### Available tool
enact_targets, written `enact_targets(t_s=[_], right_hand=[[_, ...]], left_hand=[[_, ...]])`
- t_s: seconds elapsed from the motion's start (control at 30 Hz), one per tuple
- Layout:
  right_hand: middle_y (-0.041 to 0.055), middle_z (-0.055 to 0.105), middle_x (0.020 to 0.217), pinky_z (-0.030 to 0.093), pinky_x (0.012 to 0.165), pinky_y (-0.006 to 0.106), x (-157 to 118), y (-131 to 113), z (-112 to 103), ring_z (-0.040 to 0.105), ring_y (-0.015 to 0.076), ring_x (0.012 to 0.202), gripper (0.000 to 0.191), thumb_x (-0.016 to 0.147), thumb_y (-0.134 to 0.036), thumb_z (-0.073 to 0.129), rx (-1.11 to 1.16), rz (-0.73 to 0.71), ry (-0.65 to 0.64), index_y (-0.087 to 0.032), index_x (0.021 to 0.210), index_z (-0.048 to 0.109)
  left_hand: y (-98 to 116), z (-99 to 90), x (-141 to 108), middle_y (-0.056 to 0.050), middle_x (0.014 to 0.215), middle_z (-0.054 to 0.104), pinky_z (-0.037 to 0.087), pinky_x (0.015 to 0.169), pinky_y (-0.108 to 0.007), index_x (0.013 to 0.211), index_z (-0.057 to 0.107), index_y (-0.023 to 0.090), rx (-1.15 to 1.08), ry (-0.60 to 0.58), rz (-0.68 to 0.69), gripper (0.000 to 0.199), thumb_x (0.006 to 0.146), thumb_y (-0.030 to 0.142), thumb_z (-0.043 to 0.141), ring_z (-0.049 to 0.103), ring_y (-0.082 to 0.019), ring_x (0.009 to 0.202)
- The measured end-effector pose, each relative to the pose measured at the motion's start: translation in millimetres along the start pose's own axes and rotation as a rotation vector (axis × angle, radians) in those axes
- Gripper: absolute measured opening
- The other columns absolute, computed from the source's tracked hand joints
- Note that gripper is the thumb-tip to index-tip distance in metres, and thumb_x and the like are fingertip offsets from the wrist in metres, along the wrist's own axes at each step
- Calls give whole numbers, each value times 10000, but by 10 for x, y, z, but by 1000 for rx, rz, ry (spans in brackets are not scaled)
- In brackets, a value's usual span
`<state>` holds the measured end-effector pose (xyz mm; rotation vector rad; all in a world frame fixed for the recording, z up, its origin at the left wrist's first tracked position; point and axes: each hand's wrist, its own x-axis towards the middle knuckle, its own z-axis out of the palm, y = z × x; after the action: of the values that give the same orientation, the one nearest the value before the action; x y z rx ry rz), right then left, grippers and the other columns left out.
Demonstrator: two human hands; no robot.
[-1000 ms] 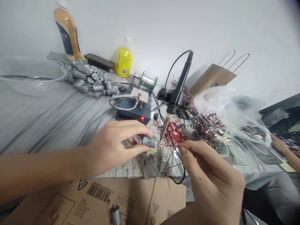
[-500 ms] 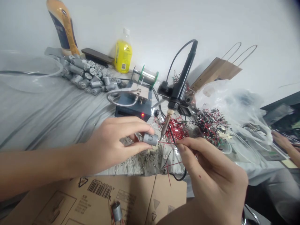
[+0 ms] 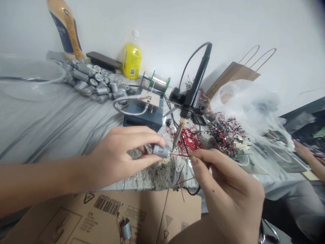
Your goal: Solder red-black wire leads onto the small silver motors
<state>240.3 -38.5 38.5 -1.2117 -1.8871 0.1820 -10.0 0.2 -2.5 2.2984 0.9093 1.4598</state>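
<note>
L hand: your L hand (image 3: 124, 146) fingers are clamped on a grey DC motor (image 3: 160, 151), held sideways above the front of the sheet-covered worktop (image 3: 73, 125), wire end toward your R.
R hand: your R hand (image 3: 228, 186) fingers are pinched tog. on a red wire (image 3: 179, 155); its far end is at, or just short of, the motor.
Soldering iron: stand-mounted iron (image 3: 196, 81), tip down, v. near the wire end.
Step (judged): lead-to-terminal soldering, wire being lined up.
Next move (judged): calls for steady alignment, tip on the joint w/o dragging the wire, then no movement while solder sets.
Second motor: 2nd motor (image 3: 126, 229) on the cardboard box (image 3: 149, 217), red wire beside it; lower part cut off.
Unclear: terminals too small; tip/wire contact n/c; your other R fingertips hidden; co-worker's hand (image 3: 303, 151) blurred, R edge.
</note>
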Motion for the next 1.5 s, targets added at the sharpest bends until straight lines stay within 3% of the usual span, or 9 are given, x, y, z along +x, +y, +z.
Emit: enact_targets(t_s=[0.17, 0.47, 0.73, 0.93, 1.13, 1.5], right_hand=[[-65, 738, 801, 464, 597, 236, -6, 3, -14, 620, 94, 660, 173, 1035, -159, 732, -3, 9, 3, -317, 978, 777], [-85, 699, 762, 469, 605, 223, 8, -2, 22, 590, 81, 637, 201, 1033, -128, 723, 8, 5, 5, -323, 1005, 762], [-99, 734, 830, 472, 633, 204, 22, -2, 31, 623, 65, 698, 198, 1033, -133, 725, 5, 14, -7, -325, 1003, 762], [-76, 749, 848, 477, 637, 231, 29, -11, 44, 633, 85, 720, 166, 1038, -145, 734, 3, 5, -28, -298, 984, 765], [-103, 746, 851, 472, 643, 198, 16, -2, 45, 628, 61, 726, 178, 1035, -141, 737, 24, -6, -32, -310, 983, 759], [-110, 745, 845, 475, 635, 177, 15, -7, 59, 623, 55, 710, 195, 1028, -126, 737, 24, -4, -26, -315, 988, 762]], left_hand=[[-11, 10, 19, -7, 1106, 850, 670, 861, -239, 1126, 779, 247, -3, 7, -20, 42, 1091, 270, 787, 808, -154, 871], [-4, 17, 24, -1, 1126, 850, 644, 874, -187, 1134, 778, 227, 15, 14, -8, 69, 1083, 256, 814, 807, -129, 913], [-1, 4, 18, -13, 1123, 855, 668, 918, -257, 1137, 795, 252, 11, 3, -6, 51, 1087, 256, 800, 824, -179, 953], [0, 3, 15, -3, 1127, 852, 645, 968, -210, 1146, 779, 226, 19, 2, 25, 57, 1096, 244, 799, 815, -148, 986], [0, -13, 21, -14, 1135, 849, 621, 952, -178, 1139, 786, 206, 11, -4, 28, 65, 1079, 201, 810, 811, -138, 982], [-23, 3, 15, -27, 1130, 854, 640, 906, -226, 1151, 789, 231, 7, 4, 42, 63, 1090, 245, 797, 822, -172, 950]])
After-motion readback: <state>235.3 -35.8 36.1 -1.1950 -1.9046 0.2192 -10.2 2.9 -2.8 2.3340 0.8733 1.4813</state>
